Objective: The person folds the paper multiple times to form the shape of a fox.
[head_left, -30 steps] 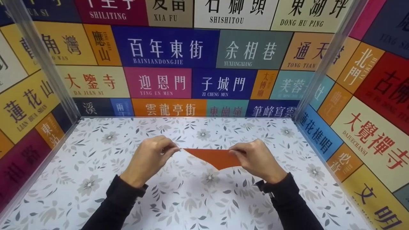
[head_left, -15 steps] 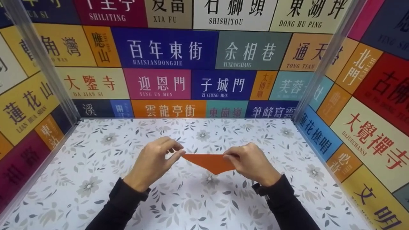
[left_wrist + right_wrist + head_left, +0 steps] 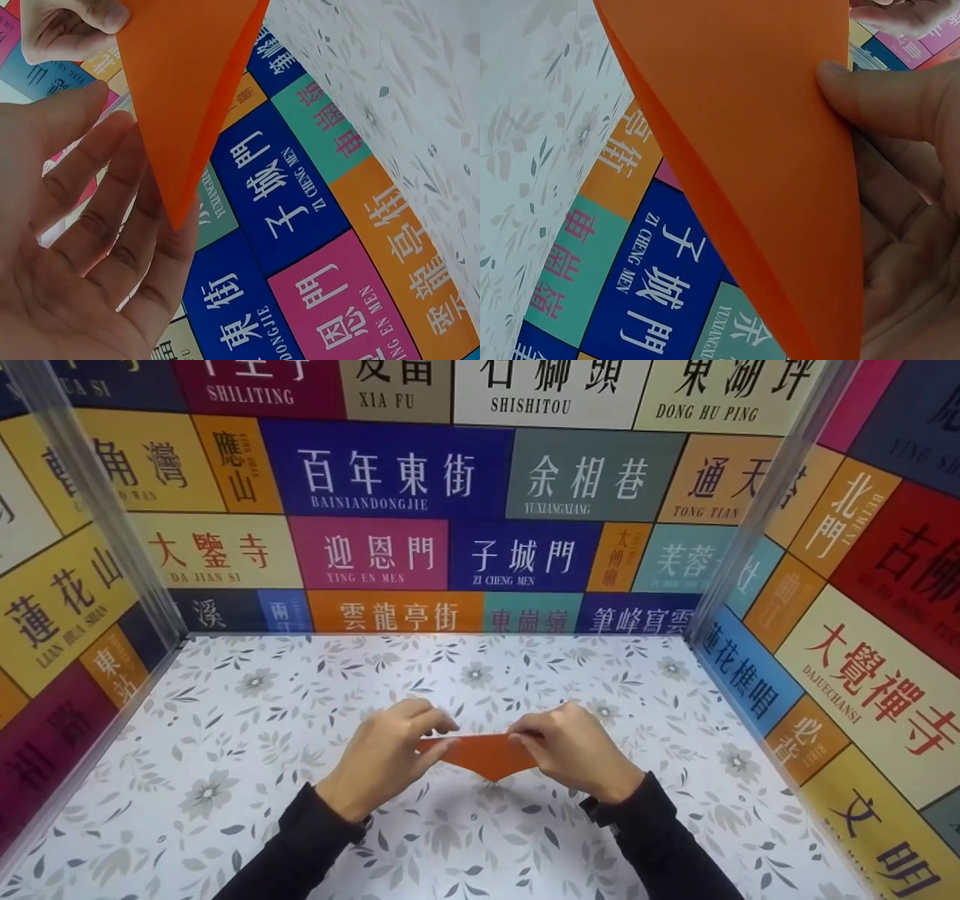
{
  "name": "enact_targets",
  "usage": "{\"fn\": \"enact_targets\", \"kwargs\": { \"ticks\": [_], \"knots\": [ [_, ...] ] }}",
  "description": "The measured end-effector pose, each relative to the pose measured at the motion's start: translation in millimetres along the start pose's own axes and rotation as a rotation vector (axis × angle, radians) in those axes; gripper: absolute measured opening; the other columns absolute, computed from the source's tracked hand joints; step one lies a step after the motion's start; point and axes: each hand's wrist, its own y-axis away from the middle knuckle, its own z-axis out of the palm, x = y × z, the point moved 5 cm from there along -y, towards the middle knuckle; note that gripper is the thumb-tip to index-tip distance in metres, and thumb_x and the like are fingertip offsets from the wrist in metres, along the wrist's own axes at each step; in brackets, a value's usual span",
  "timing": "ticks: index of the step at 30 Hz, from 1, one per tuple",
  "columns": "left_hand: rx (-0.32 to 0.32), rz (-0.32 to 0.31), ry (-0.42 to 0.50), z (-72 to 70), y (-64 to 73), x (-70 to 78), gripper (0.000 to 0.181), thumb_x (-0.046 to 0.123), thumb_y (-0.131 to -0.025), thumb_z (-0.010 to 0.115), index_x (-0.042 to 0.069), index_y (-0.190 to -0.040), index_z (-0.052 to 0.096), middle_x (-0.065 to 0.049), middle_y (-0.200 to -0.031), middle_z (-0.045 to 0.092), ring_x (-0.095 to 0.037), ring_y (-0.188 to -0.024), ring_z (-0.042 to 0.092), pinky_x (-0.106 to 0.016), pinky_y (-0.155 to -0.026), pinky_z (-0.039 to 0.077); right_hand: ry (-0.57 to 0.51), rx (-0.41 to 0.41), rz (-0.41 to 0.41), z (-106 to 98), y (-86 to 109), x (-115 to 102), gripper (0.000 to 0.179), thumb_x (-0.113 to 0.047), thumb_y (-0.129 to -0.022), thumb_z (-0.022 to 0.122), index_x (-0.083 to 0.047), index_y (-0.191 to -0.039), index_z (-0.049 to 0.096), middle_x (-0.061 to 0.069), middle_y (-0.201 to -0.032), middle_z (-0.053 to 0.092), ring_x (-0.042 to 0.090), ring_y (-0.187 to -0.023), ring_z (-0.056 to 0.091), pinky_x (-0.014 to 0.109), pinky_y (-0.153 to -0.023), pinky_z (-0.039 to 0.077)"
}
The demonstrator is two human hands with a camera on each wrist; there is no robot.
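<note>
Orange paper (image 3: 487, 756): folded, point toward six o'clock.
Left hand (image 3: 390, 755): fingers released, nine o'clock.
Right hand (image 3: 579, 750): fingers pinching paper, three o'clock.
Change: hands closer together.

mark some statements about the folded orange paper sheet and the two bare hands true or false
1. The right bare hand pinches the folded orange paper sheet. True.
2. The left bare hand has fingers behind the sheet. True.
3. The sheet is one unfolded layer. False: two layers show along an edge.
4. The forearms are uncovered. False: black fabric sleeves cover them.
5. The sheet lies flat. False: it is held up over the white floral tabletop.
</note>
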Motion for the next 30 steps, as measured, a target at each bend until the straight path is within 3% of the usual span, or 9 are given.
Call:
{"fn": "enact_targets", "kwargs": {
  "ticks": [6, 15, 23, 30],
  "knots": [
    [-0.018, 0.028, 0.013, 11.0, 1.5, 4.9, 0.013, 0.02, -0.097, 0.096, 0.015, -0.105, 0.088, 0.001, -0.1, 0.084, -0.018, -0.09, 0.082, -0.033, -0.079, 0.069, -0.013, -0.007, -0.016, 7.1, 0.3, -2.8, 0.004, -0.011, -0.102, 0.088, -0.009, -0.105, 0.091, 0.003, -0.094, 0.09, 0.017, -0.081, 0.086, 0.034, -0.076, 0.072],
    [-0.049, 0.006, 0.023, 17.8, 5.1, 5.5, 0.01, 0.014, -0.097, 0.095, 0.017, -0.103, 0.088, 0.003, -0.095, 0.082, -0.017, -0.086, 0.081, -0.034, -0.077, 0.068, -0.05, -0.039, -0.016, 11.8, -0.1, -5.9, 0.006, -0.012, -0.105, 0.086, -0.01, -0.107, 0.091, 0.002, -0.096, 0.09, 0.015, -0.082, 0.086, 0.033, -0.076, 0.072],
    [-0.024, 0.012, 0.027, 13.7, 3.7, 4.0, 0.01, 0.014, -0.098, 0.095, 0.017, -0.102, 0.087, 0.004, -0.094, 0.083, -0.015, -0.085, 0.082, -0.031, -0.076, 0.069, -0.054, -0.029, -0.018, 7.1, -0.7, -8.9, 0.006, -0.013, -0.105, 0.087, -0.012, -0.109, 0.092, 0.001, -0.097, 0.091, 0.013, -0.083, 0.086, 0.033, -0.077, 0.071],
    [-0.03, -0.031, 0.061, 8.4, 1.8, -3.3, 0.008, 0.016, -0.1, 0.093, 0.018, -0.105, 0.087, 0.004, -0.098, 0.086, -0.013, -0.089, 0.084, -0.031, -0.08, 0.07, -0.084, -0.017, -0.019, 2.5, -1.0, -6.3, 0.008, -0.012, -0.106, 0.087, -0.011, -0.111, 0.092, 0.002, -0.1, 0.091, 0.014, -0.088, 0.087, 0.034, -0.081, 0.072]
  ]
}}
